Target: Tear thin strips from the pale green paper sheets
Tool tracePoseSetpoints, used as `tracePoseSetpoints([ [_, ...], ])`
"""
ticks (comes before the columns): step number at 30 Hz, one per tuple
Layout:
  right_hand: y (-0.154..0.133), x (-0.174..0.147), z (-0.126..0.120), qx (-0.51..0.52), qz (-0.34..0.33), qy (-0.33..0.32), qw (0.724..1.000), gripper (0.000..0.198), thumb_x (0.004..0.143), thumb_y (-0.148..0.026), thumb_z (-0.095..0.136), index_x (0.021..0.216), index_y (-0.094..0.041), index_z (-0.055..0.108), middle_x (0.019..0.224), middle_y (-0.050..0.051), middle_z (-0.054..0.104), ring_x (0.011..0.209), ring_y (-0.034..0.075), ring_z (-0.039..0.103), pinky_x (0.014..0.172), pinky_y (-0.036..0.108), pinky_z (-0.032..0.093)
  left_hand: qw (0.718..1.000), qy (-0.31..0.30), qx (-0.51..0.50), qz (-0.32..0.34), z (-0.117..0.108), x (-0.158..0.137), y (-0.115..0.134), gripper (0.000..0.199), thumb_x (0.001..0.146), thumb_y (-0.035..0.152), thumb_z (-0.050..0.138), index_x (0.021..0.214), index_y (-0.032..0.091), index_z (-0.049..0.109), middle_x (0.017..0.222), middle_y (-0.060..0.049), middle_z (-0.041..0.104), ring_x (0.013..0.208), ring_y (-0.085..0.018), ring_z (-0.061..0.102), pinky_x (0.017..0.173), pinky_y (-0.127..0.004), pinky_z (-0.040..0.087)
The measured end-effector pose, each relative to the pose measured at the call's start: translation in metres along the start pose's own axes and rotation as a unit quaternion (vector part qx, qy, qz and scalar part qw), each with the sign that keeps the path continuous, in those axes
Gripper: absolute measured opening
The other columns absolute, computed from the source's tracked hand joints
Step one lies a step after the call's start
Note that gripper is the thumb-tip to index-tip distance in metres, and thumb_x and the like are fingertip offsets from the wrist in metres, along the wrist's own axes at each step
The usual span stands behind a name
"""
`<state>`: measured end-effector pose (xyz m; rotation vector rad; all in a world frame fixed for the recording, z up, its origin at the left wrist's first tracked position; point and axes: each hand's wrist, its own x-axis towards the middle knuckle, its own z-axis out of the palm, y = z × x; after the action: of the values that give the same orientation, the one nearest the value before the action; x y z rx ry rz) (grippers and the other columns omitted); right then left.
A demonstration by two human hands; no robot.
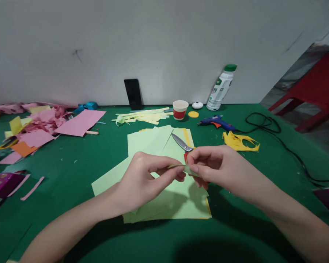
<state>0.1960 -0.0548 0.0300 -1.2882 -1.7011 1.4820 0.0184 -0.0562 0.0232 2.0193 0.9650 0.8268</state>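
Observation:
Between the fingertips of both hands is a small strip of light green paper (188,169), held above the paper stack. My left hand (150,175) pinches its left end between thumb and fingers. Its right end is gripped by my right hand (216,164), thumb against the curled fingers. Beneath them lies a loose stack of light green paper sheets (164,208), with yellow edges showing under it. Scissors (181,142) rest on the stack, blades toward the upper left; the right hand hides most of their handles.
Behind the stack are pale paper strips (145,117), a red-and-white paper cup (180,109), a phone (133,93) and a leaning bottle (221,87). At right, a blue glue gun (218,122) trails a black cord (290,153) near yellow paper scraps (238,141). Pink paper (80,122) lies left.

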Motion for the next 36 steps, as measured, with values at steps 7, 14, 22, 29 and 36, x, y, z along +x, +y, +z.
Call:
tracePoseSetpoints([
  [7, 0.002, -0.002, -0.012, -0.030, 0.023, -0.049, 0.998, 0.015, 0.076, -0.025, 0.050, 0.063, -0.018, 0.049, 0.055, -0.003, 0.054, 0.052, 0.009, 0.050, 0.051, 0.020, 0.038, 0.997, 0.011, -0.063, -0.053, -0.013, 0.001, 0.004, 0.013, 0.078, 0.017, 0.057, 0.070, 0.014, 0.067, 0.063, 0.001, 0.070, 0.056, -0.008, 0.063, 0.054, -0.013, 0.052],
  [14, -0.001, -0.002, -0.017, -0.012, 0.043, -0.069, 0.997, 0.010, 0.074, -0.020, 0.049, 0.065, -0.019, 0.047, 0.055, -0.003, 0.053, 0.051, 0.009, 0.052, 0.054, 0.021, 0.039, 0.995, 0.013, -0.077, -0.066, -0.028, 0.003, 0.002, 0.014, 0.079, 0.022, 0.057, 0.072, 0.015, 0.068, 0.064, 0.001, 0.070, 0.060, -0.010, 0.065, 0.056, -0.016, 0.053],
  [22, 0.000, -0.003, -0.003, -0.120, -0.030, 0.002, 0.992, 0.008, 0.066, -0.012, 0.049, 0.061, -0.018, 0.051, 0.062, -0.003, 0.051, 0.055, 0.008, 0.046, 0.049, 0.019, 0.036, 0.993, -0.042, 0.084, -0.067, -0.025, 0.005, 0.004, 0.018, 0.072, 0.032, 0.064, 0.085, 0.020, 0.068, 0.084, 0.003, 0.071, 0.076, -0.012, 0.065, 0.066, -0.015, 0.049],
  [29, 0.001, -0.001, 0.003, -0.112, -0.038, -0.004, 0.993, 0.006, 0.071, -0.019, 0.050, 0.066, -0.018, 0.054, 0.068, -0.001, 0.055, 0.061, 0.010, 0.047, 0.052, 0.020, 0.038, 0.994, -0.052, 0.099, -0.008, -0.011, 0.000, 0.006, 0.017, 0.080, 0.023, 0.056, 0.074, 0.015, 0.070, 0.070, 0.002, 0.071, 0.058, -0.009, 0.061, 0.054, -0.016, 0.044],
  [36, 0.004, 0.001, -0.003, -0.007, 0.016, -0.121, 0.993, 0.009, 0.076, -0.022, 0.052, 0.068, -0.018, 0.052, 0.067, -0.003, 0.053, 0.063, 0.009, 0.054, 0.057, 0.019, 0.039, 0.994, -0.080, 0.024, -0.065, -0.011, 0.002, 0.007, 0.017, 0.078, 0.025, 0.058, 0.073, 0.015, 0.071, 0.066, 0.000, 0.070, 0.057, -0.010, 0.060, 0.052, -0.017, 0.044],
])
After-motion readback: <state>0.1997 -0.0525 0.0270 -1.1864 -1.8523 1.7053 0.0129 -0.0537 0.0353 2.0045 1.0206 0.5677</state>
